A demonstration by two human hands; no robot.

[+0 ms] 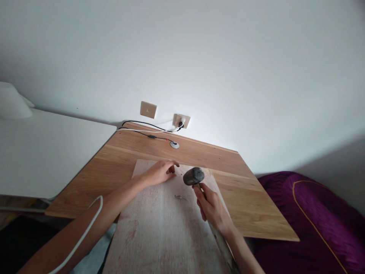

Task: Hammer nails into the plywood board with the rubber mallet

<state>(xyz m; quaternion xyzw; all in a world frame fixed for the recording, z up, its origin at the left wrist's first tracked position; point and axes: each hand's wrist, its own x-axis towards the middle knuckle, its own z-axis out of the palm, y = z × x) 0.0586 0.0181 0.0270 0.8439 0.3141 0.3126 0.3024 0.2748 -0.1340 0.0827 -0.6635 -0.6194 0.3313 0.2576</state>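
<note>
A pale worn wooden board [159, 224] lies on a brown wooden desk [251, 205] and reaches toward me. My right hand [212, 207] is closed round the handle of a hammer, whose dark head [194, 176] hangs just above the board's far part. My left hand [161, 172] rests on the far end of the board with its fingertips pinched together on something too small to make out. A few small nails [179, 197] lie loose on the board between my hands.
A white table [42, 152] adjoins the desk on the left. Black and white cables [148, 131] run from a wall socket [181, 121] to a grommet [174, 145]. A purple beanbag [313, 224] sits to the right. A white cord [85, 228] crosses my left arm.
</note>
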